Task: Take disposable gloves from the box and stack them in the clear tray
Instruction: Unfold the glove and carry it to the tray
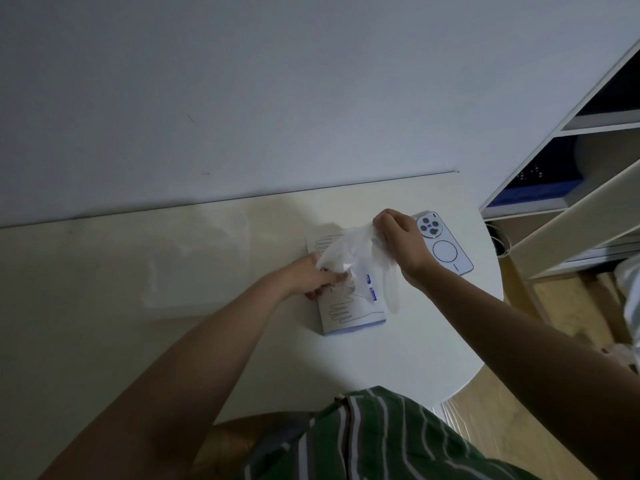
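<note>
A white glove box [349,313] with hand outlines printed on top lies flat on the table. My right hand [401,240] pinches a translucent disposable glove [353,251] by one end, lifted above the box, its fingers dangling toward the box's right side. My left hand [311,278] rests on the box at its opening and grips the glove's lower part. The clear tray [197,258] sits to the left of the box; it is nearly invisible against the table, and I cannot tell what is in it.
A white phone [445,247] lies face down just right of my right hand, near the rounded table edge [485,341]. The wall runs along the table's far side. Open shelves [571,188] stand at the right, beyond the table.
</note>
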Demonstrator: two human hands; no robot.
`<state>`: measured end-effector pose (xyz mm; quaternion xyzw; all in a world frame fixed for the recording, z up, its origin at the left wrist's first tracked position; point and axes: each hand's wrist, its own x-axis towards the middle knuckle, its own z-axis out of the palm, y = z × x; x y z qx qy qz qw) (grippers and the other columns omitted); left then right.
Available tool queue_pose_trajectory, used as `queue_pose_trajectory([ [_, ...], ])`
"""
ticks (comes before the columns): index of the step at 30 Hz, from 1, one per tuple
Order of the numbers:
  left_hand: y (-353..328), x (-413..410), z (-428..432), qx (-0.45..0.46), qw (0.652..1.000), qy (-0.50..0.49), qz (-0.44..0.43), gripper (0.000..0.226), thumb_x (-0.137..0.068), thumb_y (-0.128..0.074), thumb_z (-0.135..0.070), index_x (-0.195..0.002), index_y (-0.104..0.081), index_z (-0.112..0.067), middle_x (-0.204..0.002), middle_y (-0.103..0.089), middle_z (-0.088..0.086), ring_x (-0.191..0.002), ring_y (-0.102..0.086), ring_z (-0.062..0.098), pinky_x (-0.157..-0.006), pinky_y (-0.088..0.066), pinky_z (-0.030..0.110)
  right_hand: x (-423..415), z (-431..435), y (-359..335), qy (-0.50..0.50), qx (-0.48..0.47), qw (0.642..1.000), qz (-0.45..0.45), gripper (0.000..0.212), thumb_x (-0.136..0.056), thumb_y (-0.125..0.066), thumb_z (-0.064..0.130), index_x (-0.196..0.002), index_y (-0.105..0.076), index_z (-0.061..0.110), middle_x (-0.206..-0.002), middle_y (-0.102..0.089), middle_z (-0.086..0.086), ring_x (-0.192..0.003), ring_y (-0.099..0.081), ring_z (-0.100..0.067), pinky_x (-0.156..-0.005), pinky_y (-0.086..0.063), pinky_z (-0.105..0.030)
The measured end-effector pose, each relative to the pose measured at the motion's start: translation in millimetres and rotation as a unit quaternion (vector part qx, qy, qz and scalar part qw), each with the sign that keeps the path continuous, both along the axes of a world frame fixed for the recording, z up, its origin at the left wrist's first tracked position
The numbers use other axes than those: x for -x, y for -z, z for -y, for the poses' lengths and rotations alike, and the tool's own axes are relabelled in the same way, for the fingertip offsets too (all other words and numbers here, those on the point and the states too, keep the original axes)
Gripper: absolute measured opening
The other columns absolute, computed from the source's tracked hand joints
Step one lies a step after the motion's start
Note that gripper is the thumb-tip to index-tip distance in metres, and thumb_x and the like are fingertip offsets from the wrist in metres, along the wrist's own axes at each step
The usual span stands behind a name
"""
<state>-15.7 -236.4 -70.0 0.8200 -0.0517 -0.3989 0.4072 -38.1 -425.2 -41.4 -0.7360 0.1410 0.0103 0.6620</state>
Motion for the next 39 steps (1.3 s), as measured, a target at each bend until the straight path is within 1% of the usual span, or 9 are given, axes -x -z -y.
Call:
queue_pose_trajectory([
  [3,-5.2,-2.7,-3.6,0.006,0.993,-0.048,0.105,0.081,-0.074,-0.082,-0.034,-0.134,-0.03,-0.016,-0.129,-0.036,0.004,-0.113,-0.048,0.017,-0.092,-0.047,0.032,-1.2,1.8,2.2,-0.005,0.022,0.998,-0.059,0.035,-0.091,-0.049,0.017,-0.059,-0.037,0.021,-0.053,-0.033,0.01,-0.051,-0.029,-0.007,-0.048,-0.024,-0.021],
  [5,-10.9,-2.4,-5.6,0.047,0.974,-0.06,0.211,0.096,-0.07,-0.086,-0.026,-0.141,-0.022,-0.018,-0.135,-0.026,0.004,-0.118,-0.041,0.015,-0.097,-0.044,0.028,-1.1,1.3,4.1,-0.031,0.041,0.993,-0.109,0.035,-0.091,-0.049,0.019,-0.058,-0.039,0.019,-0.049,-0.036,0.01,-0.047,-0.03,-0.009,-0.044,-0.025,-0.02],
  [8,-21.1,-5.5,-10.0,0.1,0.947,-0.045,0.302,0.067,-0.069,-0.086,-0.018,-0.125,-0.05,-0.02,-0.125,-0.047,0.001,-0.105,-0.052,0.015,-0.087,-0.046,0.026,0.6,-1.2,6.3,-0.089,0.069,0.98,-0.167,0.033,-0.093,-0.045,0.02,-0.06,-0.048,0.015,-0.05,-0.045,0.004,-0.043,-0.035,-0.011,-0.04,-0.027,-0.019],
  [12,-32.3,-8.4,-21.7,0.131,0.957,-0.095,0.239,0.015,-0.083,-0.074,-0.017,-0.084,-0.066,-0.004,-0.077,-0.07,0.01,-0.068,-0.063,0.018,-0.063,-0.048,0.03,-2.8,-12.5,-0.4,-0.14,0.019,0.975,-0.171,0.048,-0.098,-0.044,0.05,-0.063,-0.05,0.017,-0.054,-0.043,0.001,-0.052,-0.036,-0.014,-0.05,-0.029,-0.024],
  [15,-37.4,-9.8,-31.4,0.172,0.946,-0.188,0.201,0.016,-0.092,-0.063,-0.016,-0.082,-0.064,-0.003,-0.061,-0.067,0.005,-0.048,-0.056,0.012,-0.055,-0.045,0.022,-7.4,-18.9,-7.0,-0.186,-0.078,0.972,-0.123,0.071,-0.083,-0.046,0.075,-0.1,-0.067,0.01,-0.094,-0.068,-0.01,-0.085,-0.065,-0.022,-0.075,-0.051,-0.033],
  [17,-41.6,-10.8,-42.4,0.22,0.931,-0.254,0.144,0.01,-0.094,-0.06,-0.012,-0.088,-0.062,-0.004,-0.059,-0.066,0.003,-0.046,-0.055,0.012,-0.051,-0.047,0.021,-8.9,-27.7,-9.4,-0.21,-0.071,0.97,-0.1,0.063,-0.081,-0.062,0.063,-0.12,-0.063,0.013,-0.116,-0.069,-0.009,-0.105,-0.065,-0.025,-0.09,-0.054,-0.039],
  [21,-45.0,-13.1,-74.5,0.269,0.917,-0.29,0.042,0.009,-0.096,-0.054,-0.006,-0.099,-0.063,-0.008,-0.072,-0.069,0.01,-0.055,-0.064,0.017,-0.055,-0.054,0.026,-13.6,-52.7,-12.4,-0.226,-0.016,0.97,-0.092,0.019,-0.087,-0.07,0.013,-0.099,-0.065,-0.001,-0.088,-0.067,-0.015,-0.081,-0.062,-0.029,-0.077,-0.052,-0.037],
  [29,-49.3,-24.3,-160.7,0.254,0.926,-0.278,-0.032,0.023,-0.089,-0.068,-0.015,-0.11,-0.065,-0.006,-0.101,-0.072,0.011,-0.083,-0.069,0.021,-0.085,-0.055,0.036,-31.8,-107.4,-35.4,-0.249,-0.027,0.96,-0.123,0.024,-0.097,-0.053,0.01,-0.099,-0.059,-0.013,-0.081,-0.054,-0.015,-0.069,-0.048,-0.026,-0.062,-0.041,-0.03],
  [39,-36.8,-33.4,-206.7,0.099,0.904,-0.383,0.163,0.014,-0.094,-0.059,-0.015,-0.1,-0.063,-0.003,-0.063,-0.059,0.004,-0.041,-0.055,0.013,-0.044,-0.048,0.024,-58.3,-176.5,-35.6,-0.263,0.061,0.95,-0.157,0.018,-0.092,-0.063,0.015,-0.093,-0.07,-0.001,-0.064,-0.05,-0.011,-0.056,-0.044,-0.018,-0.054,-0.037,-0.025],
])
